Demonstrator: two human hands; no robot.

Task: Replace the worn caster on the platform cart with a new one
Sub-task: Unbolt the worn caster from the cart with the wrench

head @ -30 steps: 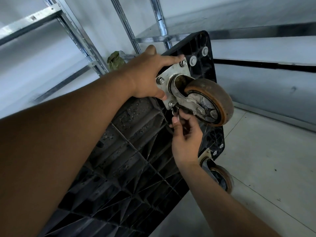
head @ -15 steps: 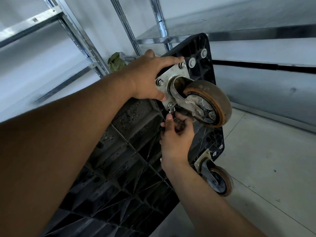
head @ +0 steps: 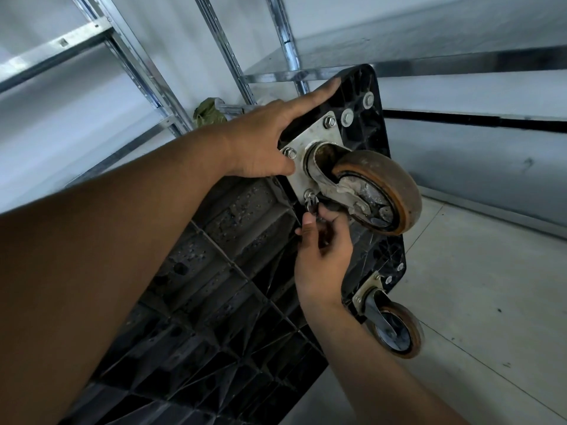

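At the upper corner of the cart (head: 214,286), whose black ribbed underside faces us, the worn caster (head: 380,191) is fixed by its plate (head: 310,148). We note a brown, scuffed tread and a grimy fork; the wheel stands out from the underside toward the right. A top nut (head: 329,121) and a left nut (head: 290,154) sit on two corners of the plate. At the bottom corner a bolt (head: 309,200) projects from the plate, with small bright metal parts stacked on it; whether these are nuts or washers we cannot tell.

The right hand (head: 325,253) reaches up from below and pinches the hardware on that bolt between thumb and curled fingertips (head: 308,220), just beneath the fork. The left hand (head: 260,142) lies flat against the cart, gripping nothing: its fingers run straight along the top edge, and its thumb rests beside the plate's left corner, close to the left nut.

Lower down the same edge of the cart we see a second caster (head: 395,331), of like colour, near the pale floor (head: 491,286). Behind the cart stands metal shelving (head: 144,65) with slotted uprights, and a crumpled green bundle (head: 208,113) shows just beyond the left wrist.
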